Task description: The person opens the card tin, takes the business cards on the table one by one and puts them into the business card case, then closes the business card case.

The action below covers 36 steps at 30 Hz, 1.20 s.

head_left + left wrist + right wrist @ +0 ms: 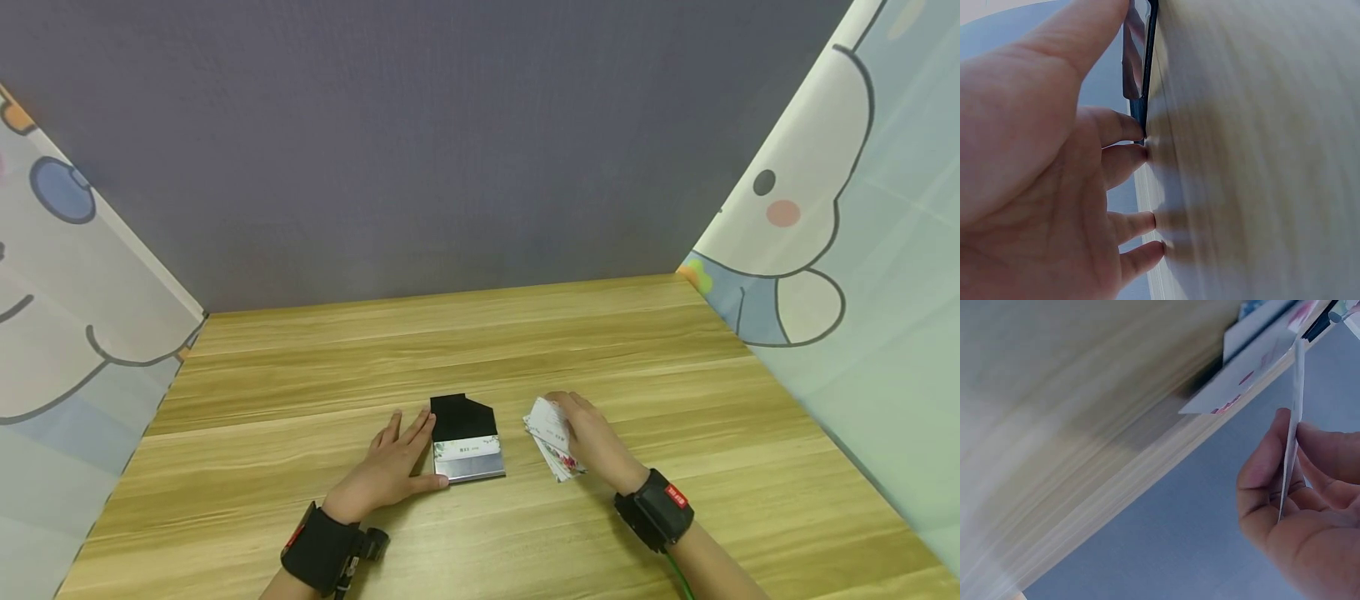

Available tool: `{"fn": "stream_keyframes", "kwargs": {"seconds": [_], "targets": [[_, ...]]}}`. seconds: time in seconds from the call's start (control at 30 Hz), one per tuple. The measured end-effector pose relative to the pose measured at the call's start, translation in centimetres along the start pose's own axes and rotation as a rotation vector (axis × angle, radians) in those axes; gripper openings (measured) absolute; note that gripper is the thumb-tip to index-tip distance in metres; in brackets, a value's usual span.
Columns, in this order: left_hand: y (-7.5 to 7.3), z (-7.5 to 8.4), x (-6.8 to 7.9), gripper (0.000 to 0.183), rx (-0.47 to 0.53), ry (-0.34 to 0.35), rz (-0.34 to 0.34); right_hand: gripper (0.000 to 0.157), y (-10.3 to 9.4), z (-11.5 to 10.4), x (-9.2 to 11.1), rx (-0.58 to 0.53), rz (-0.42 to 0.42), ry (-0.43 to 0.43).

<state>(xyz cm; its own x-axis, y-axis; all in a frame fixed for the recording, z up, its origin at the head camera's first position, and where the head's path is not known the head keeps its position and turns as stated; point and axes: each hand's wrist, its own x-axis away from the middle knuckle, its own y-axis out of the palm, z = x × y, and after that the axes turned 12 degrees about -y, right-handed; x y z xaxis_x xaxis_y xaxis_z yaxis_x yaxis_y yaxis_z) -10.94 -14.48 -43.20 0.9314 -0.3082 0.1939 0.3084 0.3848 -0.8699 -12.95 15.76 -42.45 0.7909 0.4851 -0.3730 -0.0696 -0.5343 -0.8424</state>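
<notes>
A card case [467, 467] lies on the table with its black lid flap [459, 419] folded back; a white printed card [468, 448] shows in its silver tray. My left hand [386, 473] rests beside it, fingers spread and straight on the wood, with the thumb at the case's lower left corner and the forefinger by the flap's edge. To the right, my right hand [598, 442] pinches a white card [1293, 419] on edge between thumb and fingers. Beneath it, several loose cards with red floral print [1241, 378] lie fanned on the table.
The wood-grain table [337, 350] ends at a grey panel [450, 167] at the back. Cartoon-printed sheets stand along the left [67, 275] and right [810, 192] sides. Each wrist wears a black camera strap, and a green cable [678, 575] trails from the right one.
</notes>
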Motion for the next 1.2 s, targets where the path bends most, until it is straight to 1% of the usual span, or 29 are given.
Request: {"fn": "stream_keyframes", "kwargs": {"seconds": [0.33, 0.57, 0.83, 1.03, 1.2], "targets": [[-0.2, 0.0, 0.0, 0.09, -0.006, -0.001, -0.004, 0.041, -0.2, -0.8, -0.8, 0.003, 0.02, -0.02], [-0.2, 0.0, 0.1, 0.09, -0.001, 0.0, -0.005, 0.041, -0.1, -1.8, -1.7, -0.017, 0.009, -0.022], [-0.3, 0.0, 0.1, 0.089, -0.001, -0.006, -0.009, 0.041, 0.3, -2.7, -2.6, -0.045, 0.003, -0.045], [-0.3, 0.0, 0.1, 0.088, -0.007, -0.006, 0.001, 0.04, 0.8, -3.4, -3.2, -0.049, -0.001, -0.055], [-0.3, -0.1, 0.1, 0.088, -0.007, -0.005, 0.002, 0.041, 1.2, -4.1, -3.7, -0.059, 0.004, -0.079]]}}
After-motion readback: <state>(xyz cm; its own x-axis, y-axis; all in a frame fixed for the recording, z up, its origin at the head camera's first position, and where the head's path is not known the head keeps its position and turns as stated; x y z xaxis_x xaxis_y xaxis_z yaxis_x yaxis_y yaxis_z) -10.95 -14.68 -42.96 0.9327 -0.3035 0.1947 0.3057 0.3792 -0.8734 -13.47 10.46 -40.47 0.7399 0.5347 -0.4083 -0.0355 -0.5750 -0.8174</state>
